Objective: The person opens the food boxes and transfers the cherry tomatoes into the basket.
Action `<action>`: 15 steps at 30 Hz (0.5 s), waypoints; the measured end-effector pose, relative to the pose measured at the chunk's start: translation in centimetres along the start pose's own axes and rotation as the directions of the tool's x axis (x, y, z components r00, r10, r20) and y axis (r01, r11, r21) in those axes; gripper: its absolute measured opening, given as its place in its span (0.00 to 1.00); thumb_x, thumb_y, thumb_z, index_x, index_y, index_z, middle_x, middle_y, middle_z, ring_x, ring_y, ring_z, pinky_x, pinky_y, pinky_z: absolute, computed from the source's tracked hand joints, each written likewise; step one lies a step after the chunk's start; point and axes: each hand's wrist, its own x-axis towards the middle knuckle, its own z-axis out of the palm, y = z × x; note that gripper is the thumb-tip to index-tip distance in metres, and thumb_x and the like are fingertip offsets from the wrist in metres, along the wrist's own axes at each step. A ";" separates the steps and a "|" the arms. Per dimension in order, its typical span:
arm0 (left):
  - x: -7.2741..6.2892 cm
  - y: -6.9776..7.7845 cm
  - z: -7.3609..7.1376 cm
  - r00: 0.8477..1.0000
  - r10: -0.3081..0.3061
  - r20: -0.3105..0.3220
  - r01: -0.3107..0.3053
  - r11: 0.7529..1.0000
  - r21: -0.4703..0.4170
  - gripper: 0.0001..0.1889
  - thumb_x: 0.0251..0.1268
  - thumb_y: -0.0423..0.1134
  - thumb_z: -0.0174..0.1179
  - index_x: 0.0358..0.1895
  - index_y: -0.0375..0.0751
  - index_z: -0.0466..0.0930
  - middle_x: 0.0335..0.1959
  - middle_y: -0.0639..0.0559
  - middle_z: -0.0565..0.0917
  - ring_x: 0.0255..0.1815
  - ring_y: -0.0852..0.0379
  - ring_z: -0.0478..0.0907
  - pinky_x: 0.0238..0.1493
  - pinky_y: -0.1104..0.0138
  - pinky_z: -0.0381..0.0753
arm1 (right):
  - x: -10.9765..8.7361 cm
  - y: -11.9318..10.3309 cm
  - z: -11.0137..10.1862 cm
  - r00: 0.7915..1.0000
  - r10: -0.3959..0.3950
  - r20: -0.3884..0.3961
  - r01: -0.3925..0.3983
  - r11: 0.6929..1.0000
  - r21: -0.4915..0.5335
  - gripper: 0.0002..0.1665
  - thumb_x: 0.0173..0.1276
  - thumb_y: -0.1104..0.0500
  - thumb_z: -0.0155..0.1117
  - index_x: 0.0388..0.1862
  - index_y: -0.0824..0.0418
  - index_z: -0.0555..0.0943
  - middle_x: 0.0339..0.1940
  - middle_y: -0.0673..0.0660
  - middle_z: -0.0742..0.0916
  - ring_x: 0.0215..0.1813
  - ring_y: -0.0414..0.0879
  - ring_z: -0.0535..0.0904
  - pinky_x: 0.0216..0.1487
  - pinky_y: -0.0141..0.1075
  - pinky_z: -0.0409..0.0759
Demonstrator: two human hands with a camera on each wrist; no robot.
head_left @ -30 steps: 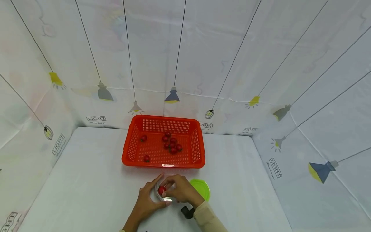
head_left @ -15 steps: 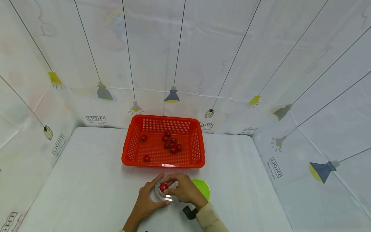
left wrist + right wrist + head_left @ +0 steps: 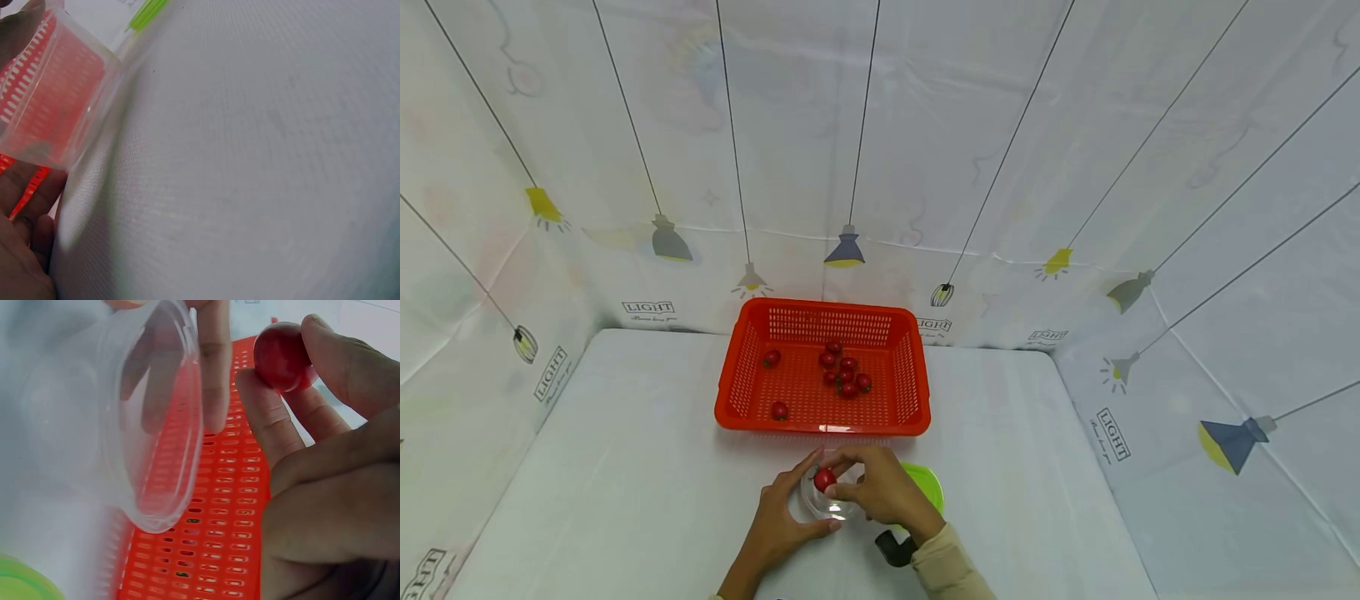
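Note:
A red cherry tomato (image 3: 824,479) is pinched between the thumb and fingertips of my right hand (image 3: 883,490). In the right wrist view the tomato (image 3: 282,355) sits outside the mouth of a clear plastic cup (image 3: 156,519), apart from its rim. My left hand (image 3: 777,518) curves round the cup from the left, thumb at the near side and fingers at the far side. Seen from the left wrist, the cup (image 3: 53,87) has see-through walls, and no tomato shows inside. The right hand partly hides the cup in the head view.
Behind the hands stands a red perforated basket (image 3: 823,429) holding several cherry tomatoes (image 3: 847,377), most clustered right of its middle. A light-green lid (image 3: 928,483) lies right of the cup, partly behind the right hand. White printed sheets (image 3: 970,208) surround the white table (image 3: 1015,467).
The right hand has shifted slightly away and to the right, with the pinched tomato moving a little farther from the person. The left hand and cup stay in place.

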 end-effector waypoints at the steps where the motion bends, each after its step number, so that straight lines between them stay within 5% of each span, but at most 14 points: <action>1: 0.0 0.0 0.0 1.000 0.004 -0.001 -0.004 1.000 0.000 0.56 0.40 0.63 0.85 0.79 0.79 0.65 0.73 0.67 0.78 0.70 0.56 0.76 0.61 0.57 0.64 | 0.0 -0.1 -0.1 1.000 -0.010 -0.001 0.010 1.000 0.003 0.17 0.65 0.55 0.80 0.52 0.48 0.90 0.42 0.47 0.90 0.22 0.38 0.75 0.15 0.30 0.76; 15: 0.0 -0.1 0.0 1.000 -0.030 0.003 0.030 1.000 0.001 0.56 0.41 0.66 0.84 0.79 0.79 0.64 0.74 0.64 0.78 0.71 0.56 0.75 0.64 0.55 0.65 | 0.0 -1.6 -0.9 0.997 -0.079 0.013 0.079 0.996 0.040 0.19 0.66 0.57 0.79 0.56 0.51 0.89 0.44 0.47 0.90 0.22 0.38 0.73 0.15 0.29 0.74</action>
